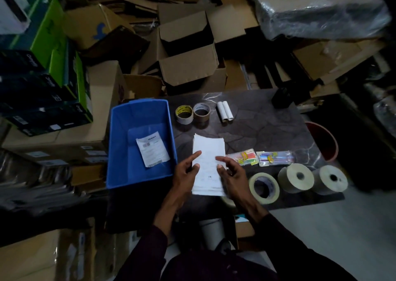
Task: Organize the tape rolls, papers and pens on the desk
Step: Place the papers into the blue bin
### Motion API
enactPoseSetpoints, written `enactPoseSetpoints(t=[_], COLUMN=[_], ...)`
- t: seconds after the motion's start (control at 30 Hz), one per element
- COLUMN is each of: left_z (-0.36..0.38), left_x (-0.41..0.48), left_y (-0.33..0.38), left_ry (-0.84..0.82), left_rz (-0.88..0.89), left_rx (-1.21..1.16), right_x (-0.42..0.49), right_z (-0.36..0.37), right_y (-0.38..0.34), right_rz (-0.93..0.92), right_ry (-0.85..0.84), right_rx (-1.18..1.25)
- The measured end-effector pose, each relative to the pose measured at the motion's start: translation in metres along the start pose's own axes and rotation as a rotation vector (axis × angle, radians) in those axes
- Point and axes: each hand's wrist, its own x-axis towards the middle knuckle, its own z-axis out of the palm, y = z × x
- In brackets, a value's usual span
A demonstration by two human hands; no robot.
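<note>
A stack of white papers [209, 152] lies on the dark desk [267, 126]. My left hand [186, 171] rests on the stack's left edge with fingers spread, and my right hand [230, 171] touches its right edge, fingers apart. Two packets of pens [260, 157] lie just right of the papers. Two tape rolls [192, 114] and two white tubes [225, 111] stand at the desk's far side. A clear tape roll [264, 187] and two large white rolls [312, 179] sit at the near right. A blue bin [120, 143] on the left holds one printed sheet [152, 149].
Cardboard boxes [188, 51] pile up behind the desk. Green and black cartons [42, 77] stack at the left. A small black object [281, 97] stands at the desk's far right corner, and a red bucket [323, 141] sits beyond the right edge.
</note>
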Motion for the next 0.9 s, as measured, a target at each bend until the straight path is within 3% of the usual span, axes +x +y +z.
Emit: enactPoseSetpoints(t=[0.17,0.4,0.57,0.9], left_z=[0.012,0.019,0.023,0.026], left_x=[0.006,0.004,0.017,0.014], left_y=[0.026,0.051,0.063,0.097], left_ry=[-0.002,-0.088,-0.027,-0.198], left_rz=[0.134,0.307,0.339,0.301], left_rx=[-0.048,0.152,-0.023,-0.205], right_x=[0.016,0.025,0.027,0.073], right_z=[0.007,0.004,0.001,-0.017], right_y=[-0.027,-0.075,-0.093,-0.173], right_rz=[-0.041,-0.149,-0.265,-0.454], right_ry=[0.068,0.093,0.06,0.007], right_rx=[0.137,0.121,0.078,-0.149])
